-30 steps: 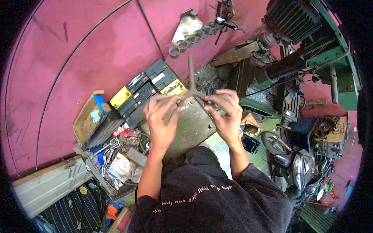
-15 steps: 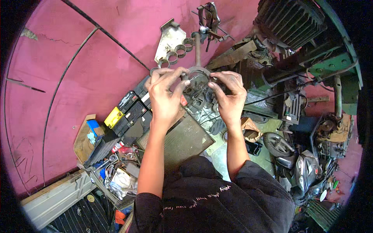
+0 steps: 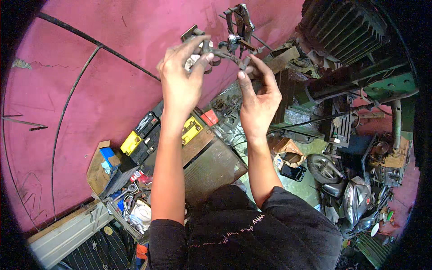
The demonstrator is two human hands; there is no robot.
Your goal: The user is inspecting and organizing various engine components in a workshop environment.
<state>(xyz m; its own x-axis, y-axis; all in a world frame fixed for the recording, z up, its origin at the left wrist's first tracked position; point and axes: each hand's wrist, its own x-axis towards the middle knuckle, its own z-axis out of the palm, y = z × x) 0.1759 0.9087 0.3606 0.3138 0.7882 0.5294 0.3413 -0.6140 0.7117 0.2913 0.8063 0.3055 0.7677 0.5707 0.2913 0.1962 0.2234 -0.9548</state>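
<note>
A dark grey, curved metal part (image 3: 225, 55) with short, post-like ends is held up between my two hands, in front of the pink wall. My left hand (image 3: 180, 85) pinches its left end between thumb and fingers. Its right end is pinched in the same way by my right hand (image 3: 261, 101), slightly lower. What kind of part it is, I cannot make out. Behind it, a clamp-like metal tool (image 3: 241, 24) hangs on the wall, and my left fingers partly cover a pale bracket with rings (image 3: 191, 58).
Below my arms is a worn metal-topped bench (image 3: 213, 166). Black-and-yellow batteries (image 3: 131, 143) and a red box (image 3: 209, 118) lie along the wall. A bin of tools (image 3: 137, 209) stands at lower left. At right are a green machine with a finned motor (image 3: 344, 27) and a small wheel (image 3: 321, 167).
Both hands have moved up with the metal part, the left also leftward. The part is now tilted, its left end higher. The red box and a yellow battery show more.
</note>
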